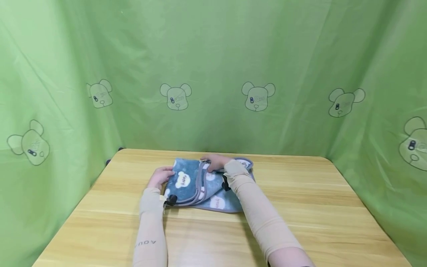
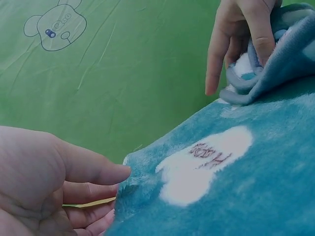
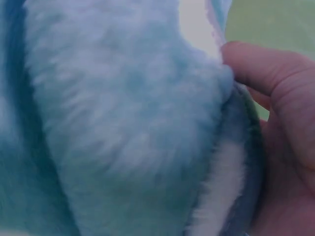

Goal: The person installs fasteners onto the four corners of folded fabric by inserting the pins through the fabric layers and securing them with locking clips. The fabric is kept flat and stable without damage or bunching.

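A teal fleece blanket [image 1: 191,187] with white bear-head prints and a grey-blue bound edge lies folded in layers on the table. At its left fold is my left hand [image 1: 161,177], pinching the edge with the thumb on top and the fingers beneath, as the left wrist view shows. My right hand [image 1: 216,162] grips several bound edges near the far middle of the blanket, where they curl up and bunch. In the right wrist view the thumb [image 3: 266,64] presses against the plush layers, and the other fingers are mostly hidden behind them.
The wooden table [image 1: 300,193] extends around the blanket on all sides. Green curtains [image 1: 217,48] with bear-head drawings hang behind the table and along its left and right sides. Dark wrist mounts [image 1: 171,200] sit close over the blanket.
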A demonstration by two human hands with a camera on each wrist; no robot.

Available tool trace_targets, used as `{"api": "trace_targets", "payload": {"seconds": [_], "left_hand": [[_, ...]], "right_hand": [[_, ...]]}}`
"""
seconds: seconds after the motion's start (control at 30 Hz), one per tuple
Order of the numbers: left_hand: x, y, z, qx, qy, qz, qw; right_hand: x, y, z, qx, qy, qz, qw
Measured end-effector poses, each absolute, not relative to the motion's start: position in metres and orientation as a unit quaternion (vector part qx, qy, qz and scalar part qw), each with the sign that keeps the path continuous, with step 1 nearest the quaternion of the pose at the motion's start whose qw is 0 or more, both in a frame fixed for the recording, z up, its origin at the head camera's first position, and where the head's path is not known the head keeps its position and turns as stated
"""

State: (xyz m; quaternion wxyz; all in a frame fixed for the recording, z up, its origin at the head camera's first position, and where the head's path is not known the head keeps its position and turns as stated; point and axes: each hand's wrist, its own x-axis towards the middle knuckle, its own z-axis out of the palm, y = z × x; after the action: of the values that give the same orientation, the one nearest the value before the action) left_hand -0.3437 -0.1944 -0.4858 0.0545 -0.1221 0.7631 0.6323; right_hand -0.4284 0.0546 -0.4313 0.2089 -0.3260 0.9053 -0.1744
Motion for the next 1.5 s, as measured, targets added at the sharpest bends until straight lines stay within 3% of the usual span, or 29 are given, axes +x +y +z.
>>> {"api": "trace_targets", "payload": {"seconds": [0.5, 0.77, 1.17, 1.4, 1.5], "left_hand": [[-0.343, -0.194, -0.484, -0.126, 0.761, 0.633, 0.062], [-0.340, -0.194, -0.481, -0.123, 0.765, 0.629, 0.066], [-0.341, -0.191, -0.483, -0.116, 0.767, 0.627, 0.068], [-0.339, -0.193, -0.482, -0.113, 0.762, 0.634, 0.073], [-0.339, -0.193, -0.482, -0.113, 0.760, 0.636, 0.074]], "right_hand": [[-0.426, 0.056, -0.417, -0.369, 0.917, -0.134, 0.067], [-0.414, 0.077, -0.392, -0.426, 0.894, -0.133, 0.032], [-0.347, 0.151, -0.371, -0.471, 0.869, -0.153, 0.003], [-0.303, 0.190, -0.405, -0.495, 0.858, -0.115, -0.070], [-0.291, 0.198, -0.418, -0.504, 0.856, -0.095, -0.069]]}}
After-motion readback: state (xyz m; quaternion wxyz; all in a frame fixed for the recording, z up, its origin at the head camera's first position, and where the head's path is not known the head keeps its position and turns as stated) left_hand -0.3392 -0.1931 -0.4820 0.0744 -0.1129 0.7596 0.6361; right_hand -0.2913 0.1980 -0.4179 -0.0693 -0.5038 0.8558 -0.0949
